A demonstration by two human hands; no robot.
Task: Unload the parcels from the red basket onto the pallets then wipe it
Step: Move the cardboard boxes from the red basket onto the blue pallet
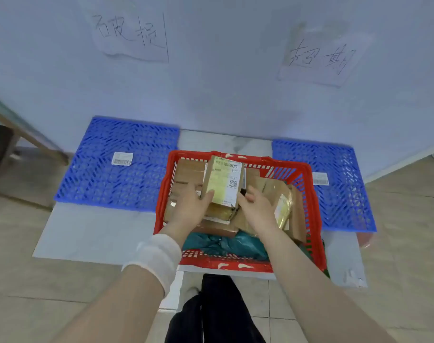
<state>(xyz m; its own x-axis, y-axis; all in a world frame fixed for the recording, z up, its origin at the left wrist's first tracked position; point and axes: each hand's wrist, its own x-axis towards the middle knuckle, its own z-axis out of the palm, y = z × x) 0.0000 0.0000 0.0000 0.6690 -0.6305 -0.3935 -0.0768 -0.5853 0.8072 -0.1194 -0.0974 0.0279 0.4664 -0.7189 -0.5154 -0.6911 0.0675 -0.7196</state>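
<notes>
A red plastic basket (312, 206) stands on the floor in front of me, filled with several brown cardboard parcels and a teal plastic bag (225, 245) at its near end. My left hand (190, 209) grips the lower left of an upright parcel with a white shipping label (223, 181), raised above the others. My right hand (256, 207) touches that parcel's lower right edge, fingers curled. A blue slatted pallet (107, 174) lies to the basket's left and another blue pallet (344, 194) to its right; each bears only a small white label.
A white wall stands close behind the pallets, with two handwritten paper signs (131, 33) taped on it. A wooden table leg (32, 142) slants at far left. A pale floor mat (92, 233) lies under the basket. My dark trousers (218, 310) show below.
</notes>
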